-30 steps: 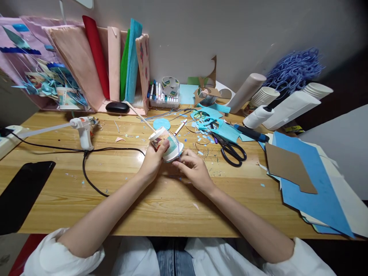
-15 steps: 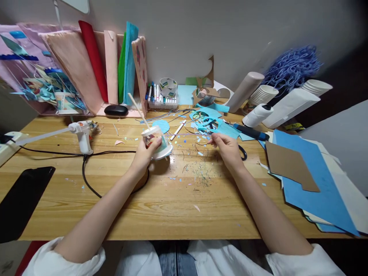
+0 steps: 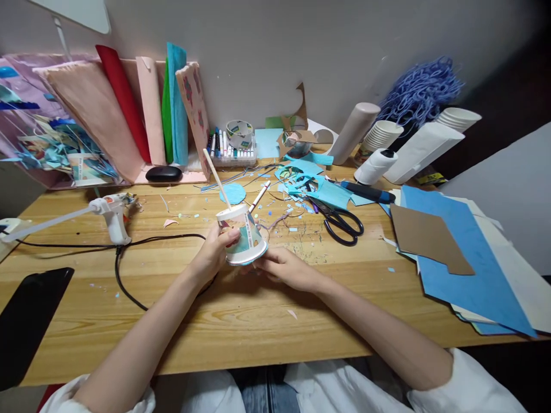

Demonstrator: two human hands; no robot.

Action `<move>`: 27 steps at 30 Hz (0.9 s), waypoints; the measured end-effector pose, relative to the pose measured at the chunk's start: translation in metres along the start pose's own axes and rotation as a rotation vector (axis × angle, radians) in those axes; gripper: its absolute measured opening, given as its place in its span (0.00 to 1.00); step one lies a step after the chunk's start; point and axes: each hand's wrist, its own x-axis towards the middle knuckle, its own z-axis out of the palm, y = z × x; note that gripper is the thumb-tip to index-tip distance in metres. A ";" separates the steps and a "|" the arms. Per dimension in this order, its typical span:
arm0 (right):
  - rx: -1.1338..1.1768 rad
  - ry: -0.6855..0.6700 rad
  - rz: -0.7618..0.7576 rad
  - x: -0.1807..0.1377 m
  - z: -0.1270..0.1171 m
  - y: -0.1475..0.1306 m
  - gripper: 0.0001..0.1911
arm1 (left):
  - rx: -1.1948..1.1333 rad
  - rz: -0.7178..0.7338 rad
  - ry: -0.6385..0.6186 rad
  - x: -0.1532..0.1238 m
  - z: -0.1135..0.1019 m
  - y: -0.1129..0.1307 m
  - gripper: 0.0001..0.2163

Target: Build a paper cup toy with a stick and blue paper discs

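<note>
My left hand [image 3: 214,250] is wrapped round a printed paper cup [image 3: 247,232], held upside down and slightly tilted above the table. A pale stick [image 3: 216,178] rises from the cup's upturned base. The wide rim faces down, with a light blue edge under it. My right hand [image 3: 289,267] is at the right side of that rim, fingers bent together; their tips are partly hidden, and what they pinch cannot be made out. Behind the cup, a thin purple thread [image 3: 279,221] curls over the table. A white marker [image 3: 259,196] and a light blue disc [image 3: 233,194] lie just beyond.
Black-handled scissors [image 3: 342,223] lie right of centre by blue scraps [image 3: 305,178]. A glue gun [image 3: 114,218] with its cable stands left, near a black phone-like slab [image 3: 32,321]. Paper sheets [image 3: 465,252] are stacked at right. Marker box [image 3: 235,158] and cups [image 3: 383,135] stand behind.
My right hand has moved left and toward me, from near the scissors to the cup's rim. The cup has come slightly nearer and more upright. The purple thread, earlier stretched, now lies curled.
</note>
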 end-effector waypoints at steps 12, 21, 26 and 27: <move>0.264 0.256 0.079 0.011 0.007 0.005 0.18 | 0.180 0.017 0.059 0.000 -0.005 -0.010 0.25; 0.200 0.051 0.078 0.006 -0.002 0.005 0.16 | 0.094 -0.067 -0.073 -0.005 0.003 -0.004 0.29; 0.226 0.189 0.010 0.009 0.005 0.006 0.14 | 0.065 0.022 -0.024 -0.003 0.004 -0.004 0.27; 0.221 0.178 0.021 0.009 0.005 0.006 0.14 | 0.060 0.028 -0.024 -0.003 0.005 -0.003 0.27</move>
